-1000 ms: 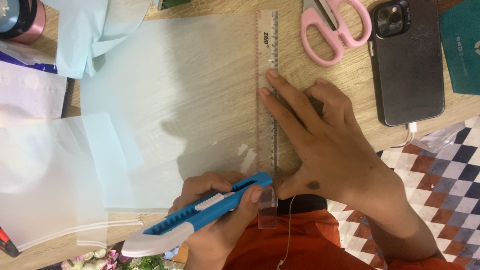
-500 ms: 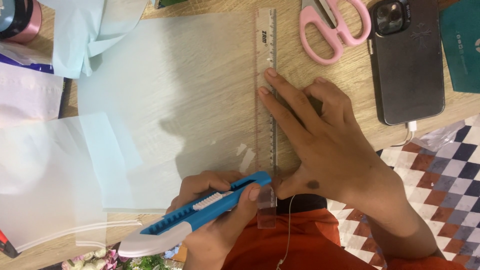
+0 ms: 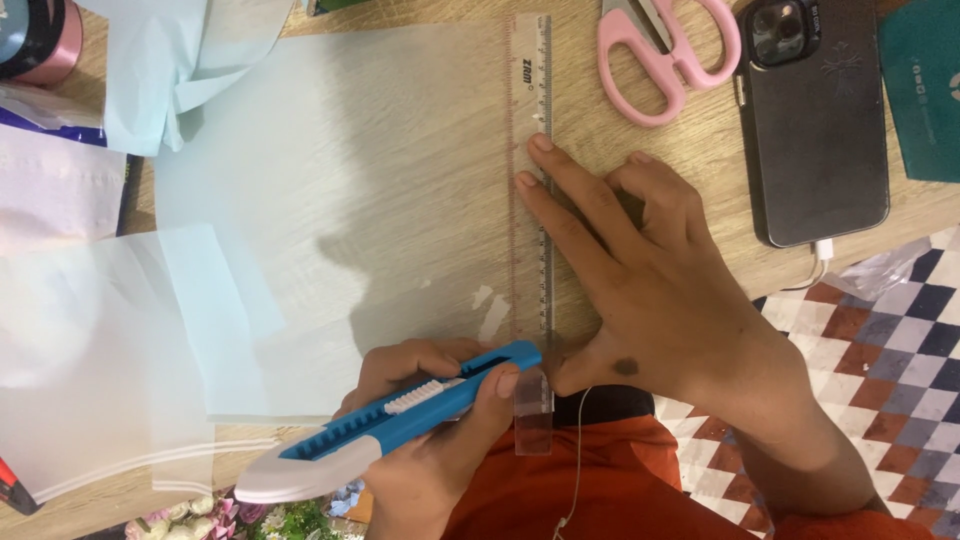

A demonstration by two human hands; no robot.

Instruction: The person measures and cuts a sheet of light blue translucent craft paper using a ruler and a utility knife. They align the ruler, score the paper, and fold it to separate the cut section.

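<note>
Below, left hand grips blue cutter beside clear ruler under flat right hand.

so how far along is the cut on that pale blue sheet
Set up: the clear ruler lies along the right edge of the pale blue sheet, pinned by the right hand. In hand: the left hand holds the blue utility knife with its tip at the ruler's near end. Left: no slit shows along the ruler, so I can't tell how much is cut. The pink scissors lie unused.
</note>
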